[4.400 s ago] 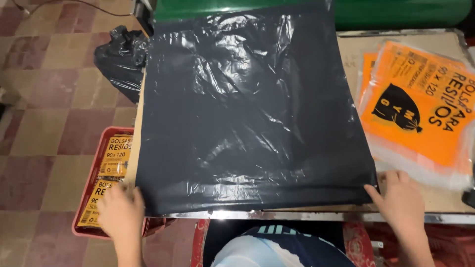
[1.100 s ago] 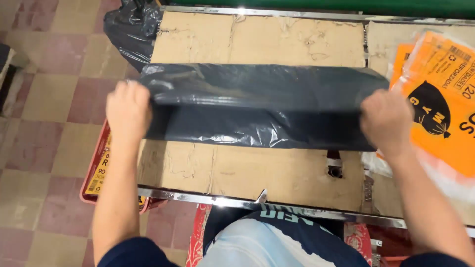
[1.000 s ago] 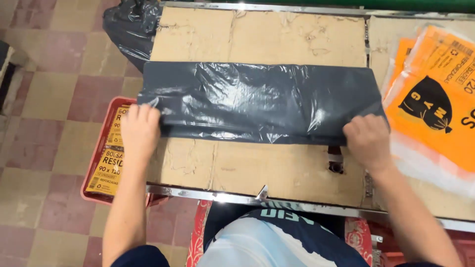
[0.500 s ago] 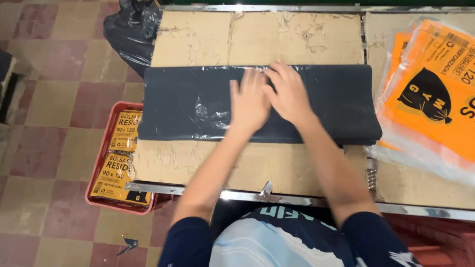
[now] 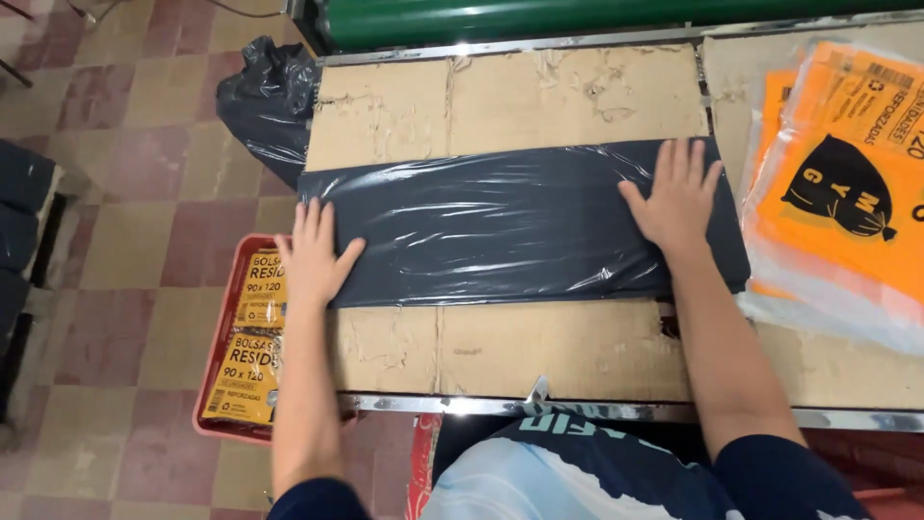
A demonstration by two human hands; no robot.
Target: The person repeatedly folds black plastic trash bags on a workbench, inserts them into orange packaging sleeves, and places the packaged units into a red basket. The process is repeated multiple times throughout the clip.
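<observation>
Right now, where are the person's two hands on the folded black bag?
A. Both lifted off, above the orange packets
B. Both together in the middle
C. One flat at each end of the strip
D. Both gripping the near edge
C: the left hand lies flat on the left end of the folded black bag and the right hand flat near its right end, fingers spread.

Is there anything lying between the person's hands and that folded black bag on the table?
Nothing visible. Both hands rest flat and open, straight on the folded black bag: the left hand on its left end, the right hand near its right end. The orange packages lie off to the right, beside the bag, not under either hand.
</observation>
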